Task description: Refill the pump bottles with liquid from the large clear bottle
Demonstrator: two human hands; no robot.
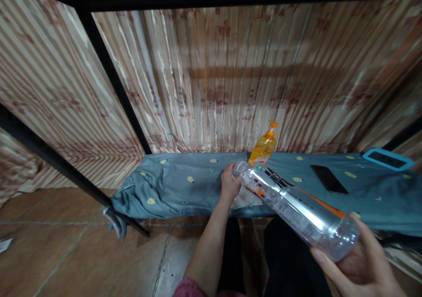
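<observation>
Both hands are working on one clear plastic bottle (296,209), seen from the head camera. At about five o'clock in the picture, the right hand (359,266) is cupping the bottle's base, fingers curled under and around it. Toward the centre, the left hand (230,185) is closing its fingers around the bottle's neck, at the cap end. Between them the bottle is lying tilted, its cap end pointing toward eleven o'clock and its base toward five, above the near edge of a blue-grey cloth (184,187). Just beyond the neck, at twelve o'clock from it, an orange pump bottle (263,148) is standing on the cloth. Further toward three o'clock a dark phone (329,179) is lying flat, and a blue-framed tablet (388,159) is resting past it.
</observation>
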